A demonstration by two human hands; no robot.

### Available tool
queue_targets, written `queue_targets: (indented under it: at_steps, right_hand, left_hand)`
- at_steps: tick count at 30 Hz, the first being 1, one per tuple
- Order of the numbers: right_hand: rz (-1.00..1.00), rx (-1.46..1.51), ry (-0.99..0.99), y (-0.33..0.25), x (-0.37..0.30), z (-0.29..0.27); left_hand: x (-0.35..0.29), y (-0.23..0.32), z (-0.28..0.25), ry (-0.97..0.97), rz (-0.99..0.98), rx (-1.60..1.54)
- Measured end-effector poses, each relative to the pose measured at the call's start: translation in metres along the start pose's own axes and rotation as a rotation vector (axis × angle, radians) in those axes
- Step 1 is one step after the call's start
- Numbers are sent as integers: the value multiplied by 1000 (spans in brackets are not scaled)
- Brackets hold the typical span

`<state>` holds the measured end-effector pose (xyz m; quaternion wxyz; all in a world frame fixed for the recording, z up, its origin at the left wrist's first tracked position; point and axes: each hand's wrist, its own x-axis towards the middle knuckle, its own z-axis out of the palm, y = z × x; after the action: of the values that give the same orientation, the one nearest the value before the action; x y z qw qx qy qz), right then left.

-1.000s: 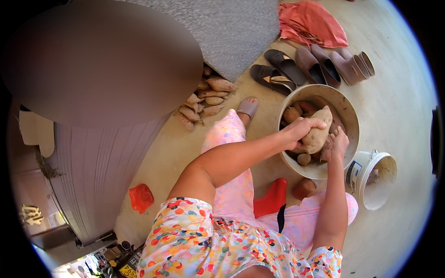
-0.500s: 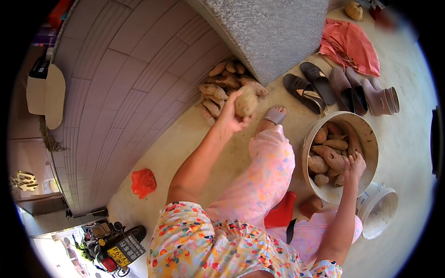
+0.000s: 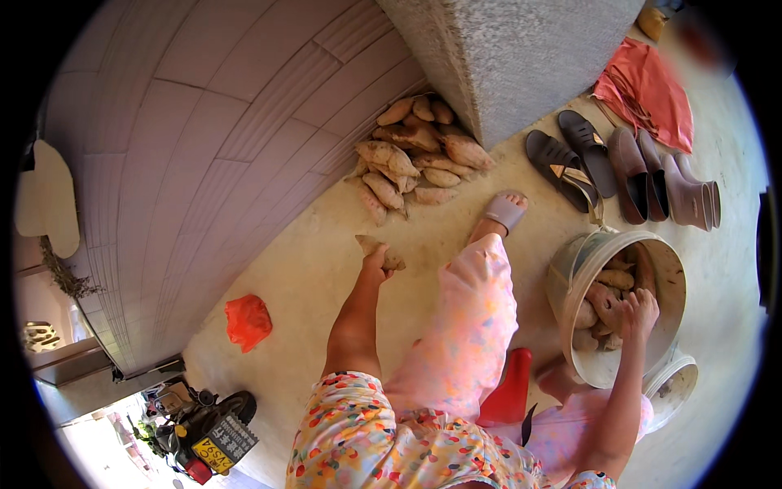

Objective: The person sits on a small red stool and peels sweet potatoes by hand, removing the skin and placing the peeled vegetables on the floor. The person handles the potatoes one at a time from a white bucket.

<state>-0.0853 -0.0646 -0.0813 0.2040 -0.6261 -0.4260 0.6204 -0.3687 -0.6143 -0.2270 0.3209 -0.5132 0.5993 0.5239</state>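
My left hand [image 3: 376,259] is closed around a sweet potato [image 3: 394,262], held over the floor with its pointed end sticking out past the fingers. Just beyond it, a pile of sweet potatoes [image 3: 440,177] lies against the tiled wall and the grey pillar. At the right stands a white bucket [image 3: 669,342], its mouth tilted toward me, with sweet potatoes [image 3: 603,300] inside. My right hand [image 3: 641,314] is at the bucket's mouth with curled fingers, close to those sweet potatoes. Whatever it grips is hidden.
Dark sandals [image 3: 562,167], brown shoes [image 3: 631,183] and short boots [image 3: 688,196] line the floor beyond the bucket, near a red cloth bag [image 3: 648,90]. Another white bucket [image 3: 674,383] sits behind. A red plastic bag [image 3: 248,322] lies left; a motorcycle [image 3: 199,432] stands lower left.
My left hand has drawn back from the pile toward me, still holding a sweet potato. The bucket now leans more, and my right hand remains at its mouth. The view has shifted.
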Motion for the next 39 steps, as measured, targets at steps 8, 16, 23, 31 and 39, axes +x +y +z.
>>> queue_targets:
  at_steps: [8, 16, 23, 31, 39]
  right_hand:
    - [-131, -154, -24, 7, 3, -7]
    - [-177, -244, -102, 3, -1, 2]
    - [-256, -281, -164, 8, -18, 6]
    - [-119, 34, -96, -41, -44, 45]
    - [-104, 331, 104, -66, -52, 7]
  left_hand:
    - [52, 42, -19, 131, 23, 129]
    - [61, 62, -3, 205, 267, 62]
    - [63, 72, -27, -233, 442, 136]
    - [-64, 115, 80, -200, 650, 456]
    - [-340, 82, 266, -846, 1366, 1162]
